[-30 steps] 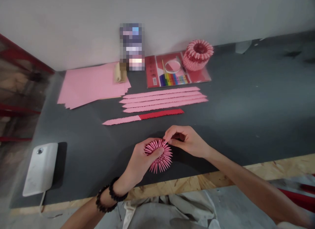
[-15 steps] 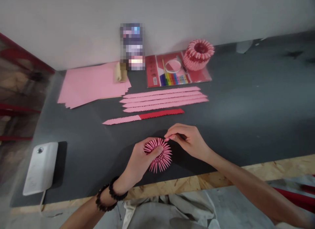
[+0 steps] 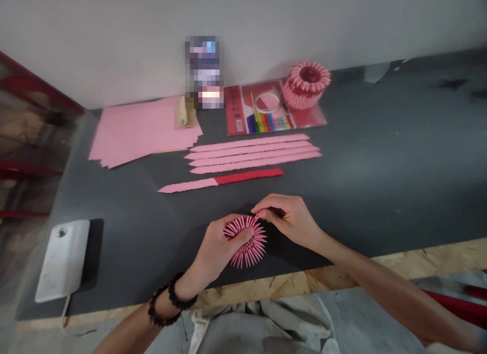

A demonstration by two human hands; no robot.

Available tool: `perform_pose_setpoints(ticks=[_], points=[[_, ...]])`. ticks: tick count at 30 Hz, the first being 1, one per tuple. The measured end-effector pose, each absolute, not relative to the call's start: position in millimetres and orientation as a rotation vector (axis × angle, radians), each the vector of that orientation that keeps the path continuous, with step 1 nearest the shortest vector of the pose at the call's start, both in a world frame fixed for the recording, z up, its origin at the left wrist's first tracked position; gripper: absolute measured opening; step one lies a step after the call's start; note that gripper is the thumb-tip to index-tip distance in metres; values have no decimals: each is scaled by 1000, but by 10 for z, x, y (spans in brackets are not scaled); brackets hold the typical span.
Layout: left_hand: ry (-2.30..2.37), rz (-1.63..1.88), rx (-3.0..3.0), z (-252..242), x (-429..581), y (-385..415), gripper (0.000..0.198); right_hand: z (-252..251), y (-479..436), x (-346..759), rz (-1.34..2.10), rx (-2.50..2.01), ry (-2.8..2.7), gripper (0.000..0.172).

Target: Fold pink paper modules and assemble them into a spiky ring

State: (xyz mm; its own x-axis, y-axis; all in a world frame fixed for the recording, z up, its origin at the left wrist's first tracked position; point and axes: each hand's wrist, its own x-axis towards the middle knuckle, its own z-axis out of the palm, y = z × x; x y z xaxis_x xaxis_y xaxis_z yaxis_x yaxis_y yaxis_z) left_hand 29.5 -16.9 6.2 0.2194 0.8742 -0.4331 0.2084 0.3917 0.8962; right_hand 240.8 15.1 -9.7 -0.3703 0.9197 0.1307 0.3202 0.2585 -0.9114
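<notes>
My left hand (image 3: 218, 245) grips a round pink ring of folded paper pieces (image 3: 251, 251), its thumb pressed over the middle and its fingers partly hidden behind. The points of the ring fan outward like spokes. At the ring's upper right edge, my right hand (image 3: 291, 219) pinches a small pink folded paper piece (image 3: 257, 216), whose tip meets the ring; whether it is slotted in I cannot tell. Beyond my hands lies a half pink, half red strip of stacked folded pieces (image 3: 220, 181). Several all-pink strips (image 3: 253, 153) lie behind it.
A pink and red folded-paper vase (image 3: 306, 87) stands on a red printed packet (image 3: 234, 108) at the back. Left of it are a blurred upright screen (image 3: 205, 72) and pink paper sheets (image 3: 137, 128). A white device with a cable (image 3: 63, 260) lies at the table's left.
My right hand has shifted slightly left and down, bringing the small paper piece closer against the ring. The left hand and ring have moved only a little.
</notes>
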Motion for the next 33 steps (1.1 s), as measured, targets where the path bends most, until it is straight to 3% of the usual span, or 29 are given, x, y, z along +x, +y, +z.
perform_pose_setpoints(ticks=[6,11,16,19,24,33], points=[[1298,602,1133,70,288,-172,26,-112,118,2395,1163,-1113,-1762,13],[1263,618,1092,68,299,-164,27,-135,73,2362,977,-983,-1919,37],[1283,644,1058,73,315,-165,28,-111,47,2352,821,-920,-2037,45],[1253,660,1060,67,316,-174,28,-49,57,2372,890,-1016,-1933,37],[1241,660,1075,59,295,-181,33,11,70,2370,961,-1118,-1873,8],[1292,698,1096,50,297,-181,37,-38,21,2327,944,-1137,-1832,8]])
